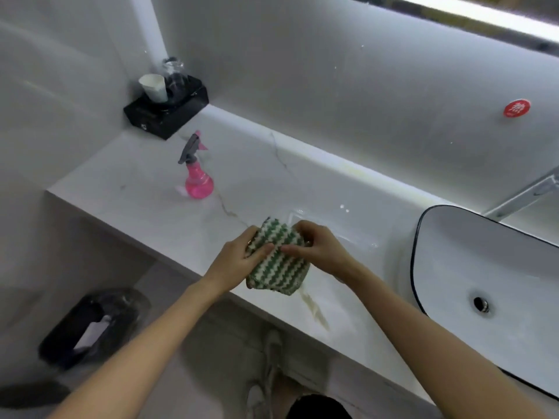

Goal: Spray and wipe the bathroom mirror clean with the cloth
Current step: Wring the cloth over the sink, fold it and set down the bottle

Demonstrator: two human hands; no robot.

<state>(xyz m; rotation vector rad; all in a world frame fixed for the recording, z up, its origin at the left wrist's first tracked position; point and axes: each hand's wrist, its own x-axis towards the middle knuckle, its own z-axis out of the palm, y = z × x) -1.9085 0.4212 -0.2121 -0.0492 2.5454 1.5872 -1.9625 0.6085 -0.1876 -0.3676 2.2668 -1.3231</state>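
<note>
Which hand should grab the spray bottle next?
Left. The left hand is nearer the bottle, which stands on its side of the counter; the right hand can keep the cloth.

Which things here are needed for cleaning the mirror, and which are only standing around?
For the job:
- striped cloth, held by left hand and right hand
- pink spray bottle on the counter
- mirror, only its lit lower edge in view

Just lying about:
- paper cup and glass on a black tray
- sink and faucet
- red sticker
- black bin
</note>
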